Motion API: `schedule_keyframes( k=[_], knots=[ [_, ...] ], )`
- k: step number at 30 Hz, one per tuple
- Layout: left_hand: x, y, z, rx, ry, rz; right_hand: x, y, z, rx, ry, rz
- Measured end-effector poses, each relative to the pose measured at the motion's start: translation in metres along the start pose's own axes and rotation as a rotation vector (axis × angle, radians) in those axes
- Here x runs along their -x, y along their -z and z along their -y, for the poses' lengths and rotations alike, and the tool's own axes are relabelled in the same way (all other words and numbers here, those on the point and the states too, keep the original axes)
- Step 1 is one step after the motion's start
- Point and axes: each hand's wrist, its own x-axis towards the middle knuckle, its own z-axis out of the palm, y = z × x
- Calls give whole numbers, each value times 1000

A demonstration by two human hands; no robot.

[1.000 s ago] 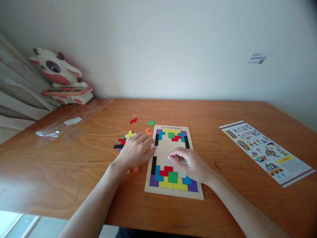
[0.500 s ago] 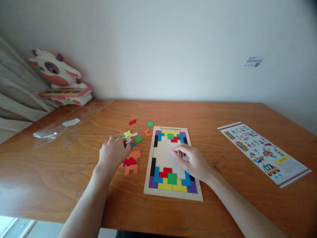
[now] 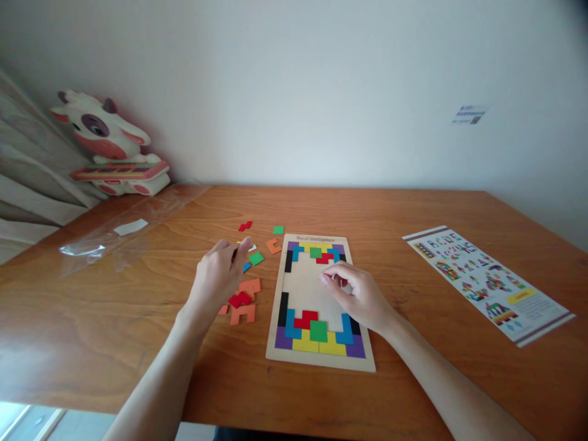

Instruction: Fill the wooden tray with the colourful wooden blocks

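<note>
My left hand (image 3: 218,272) is raised over the loose pieces, thumb and fingers closed on a small dark piece, seemingly a black puzzle piece (image 3: 234,252). Beneath and around it lie a green piece (image 3: 256,258), a blue piece (image 3: 247,267), a red piece (image 3: 240,299) and orange pieces (image 3: 243,314). My right hand (image 3: 356,291) hovers at the right side of the wooden puzzle board (image 3: 305,278), fingertips pinched together; what they hold, if anything, is hidden. Coloured pieces line the top and bottom of the board, with bare wood showing in its middle.
A printed pattern sheet (image 3: 489,282) lies on the table at right. Clear plastic wrapping (image 3: 105,245) is spread at left, before a cow-shaped toy keyboard (image 3: 119,168). Beyond the board's top left are a green square (image 3: 278,229), an orange piece (image 3: 274,246) and a red piece (image 3: 245,226).
My left hand has lifted slightly and moved right, with a dark piece now showing between thumb and fingers. My right hand stays over the board, almost still.
</note>
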Motion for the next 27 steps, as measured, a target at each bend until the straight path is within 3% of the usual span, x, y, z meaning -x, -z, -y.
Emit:
schedule_keyframes(
  k=[4, 6, 8, 10, 13, 19, 24, 27],
  knots=[
    [5, -6, -9, 582, -9, 129, 0, 0, 3, -20, -9, 13],
    [7, -13, -13, 698, -89, 193, 1, -1, 5, -48, -13, 36],
    [9, -21, -14, 609, -209, 180, 1, -2, 5, -71, 1, 60],
    [9, -28, -12, 394, -319, 81, 2, -3, 5, -78, 25, 78],
    [5, -35, -2, 98, -354, -60, 2, -5, 3, -74, 55, 95],
    [-5, -27, 19, -283, -232, -94, 3, -5, 0, -60, 75, 102],
    [-5, -12, 28, -412, 20, -3, 3, -4, 0, -36, 80, 107],
    [-3, -10, 30, -485, 102, 82, 2, -4, 1, -23, 86, 113]
  ],
)
